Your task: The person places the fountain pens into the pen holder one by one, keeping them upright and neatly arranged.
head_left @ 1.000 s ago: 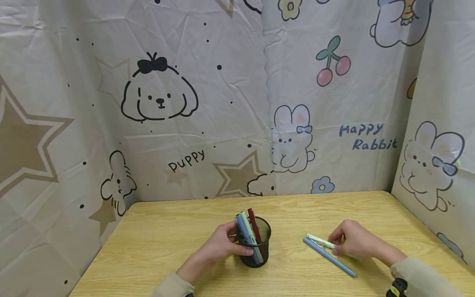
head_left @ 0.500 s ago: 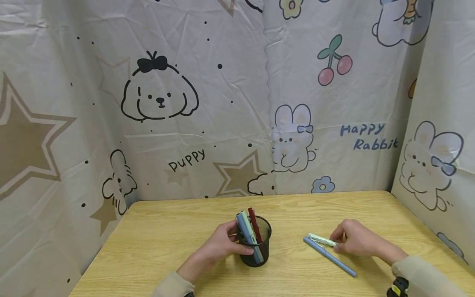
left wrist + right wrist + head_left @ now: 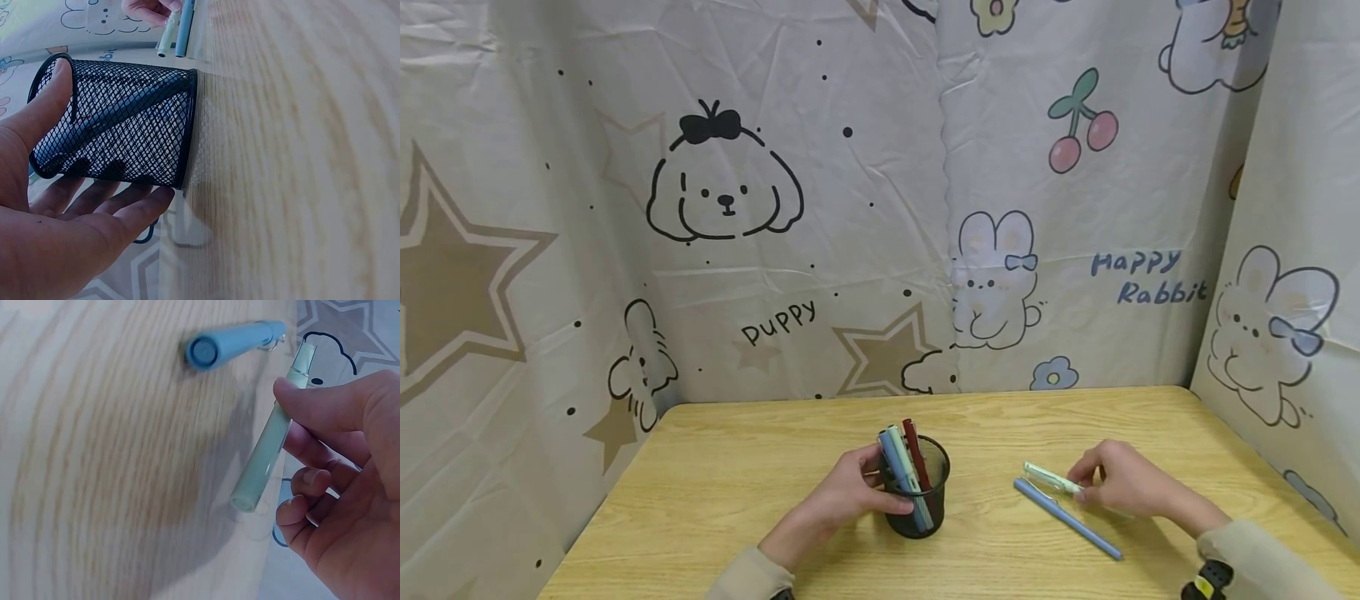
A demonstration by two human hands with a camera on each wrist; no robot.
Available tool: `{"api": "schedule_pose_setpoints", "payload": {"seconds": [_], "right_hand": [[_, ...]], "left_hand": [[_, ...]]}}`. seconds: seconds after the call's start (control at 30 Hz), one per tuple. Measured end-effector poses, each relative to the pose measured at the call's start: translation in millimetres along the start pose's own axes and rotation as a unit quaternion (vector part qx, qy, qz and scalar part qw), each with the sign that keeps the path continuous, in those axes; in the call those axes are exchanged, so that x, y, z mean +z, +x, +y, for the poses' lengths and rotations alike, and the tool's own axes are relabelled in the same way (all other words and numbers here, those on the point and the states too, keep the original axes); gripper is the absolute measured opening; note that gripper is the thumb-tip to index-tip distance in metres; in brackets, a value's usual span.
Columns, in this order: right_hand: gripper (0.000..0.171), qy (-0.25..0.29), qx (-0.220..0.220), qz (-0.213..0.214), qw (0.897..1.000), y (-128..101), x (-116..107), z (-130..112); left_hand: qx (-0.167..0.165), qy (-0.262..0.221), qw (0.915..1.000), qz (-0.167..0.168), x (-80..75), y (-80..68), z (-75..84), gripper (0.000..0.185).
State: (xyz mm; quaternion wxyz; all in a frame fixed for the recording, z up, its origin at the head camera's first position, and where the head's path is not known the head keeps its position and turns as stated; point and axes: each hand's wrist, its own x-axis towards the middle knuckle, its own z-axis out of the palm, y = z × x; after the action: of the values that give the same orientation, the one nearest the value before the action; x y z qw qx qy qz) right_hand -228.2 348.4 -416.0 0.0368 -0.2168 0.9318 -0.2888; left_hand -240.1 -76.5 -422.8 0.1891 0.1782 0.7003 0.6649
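The left hand (image 3: 842, 498) reaches forward from a beige sleeve, thumb on one side and fingers (image 3: 106, 203) curved round the other, cupping what it holds. The right hand (image 3: 1123, 487) lies palm down to the right, thumb and forefinger pinched together, remaining fingers (image 3: 306, 500) curled loosely beneath the palm.

1. A light wooden table (image 3: 737, 483) carries everything.
2. A black mesh cup (image 3: 917, 500) stands upright on it, near the front edge, with pens inside.
3. A blue pen (image 3: 1067, 518) lies flat on the wood, well to the right of the cup, slanting toward the front right.
4. A pale green pen (image 3: 1051, 477) sits just behind the blue pen, lifted off the wood.
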Motion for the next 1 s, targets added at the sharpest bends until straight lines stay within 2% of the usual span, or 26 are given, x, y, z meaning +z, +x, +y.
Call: {"api": "schedule_pose_setpoints", "payload": {"seconds": [0.53,1.0], "right_hand": [[0.017,0.073,0.01,0.032,0.997,-1.1,8.9,-9.4],[0.019,0.104,0.036,0.049,0.993,2.4,12.0,-25.5]], "left_hand": [[0.01,0.0,0.9999,-0.005,-0.4,-0.8,-2.3,0.08],[-0.004,0.003,1.0,0.001,-0.2,-2.2,0.5,0.084]]}}
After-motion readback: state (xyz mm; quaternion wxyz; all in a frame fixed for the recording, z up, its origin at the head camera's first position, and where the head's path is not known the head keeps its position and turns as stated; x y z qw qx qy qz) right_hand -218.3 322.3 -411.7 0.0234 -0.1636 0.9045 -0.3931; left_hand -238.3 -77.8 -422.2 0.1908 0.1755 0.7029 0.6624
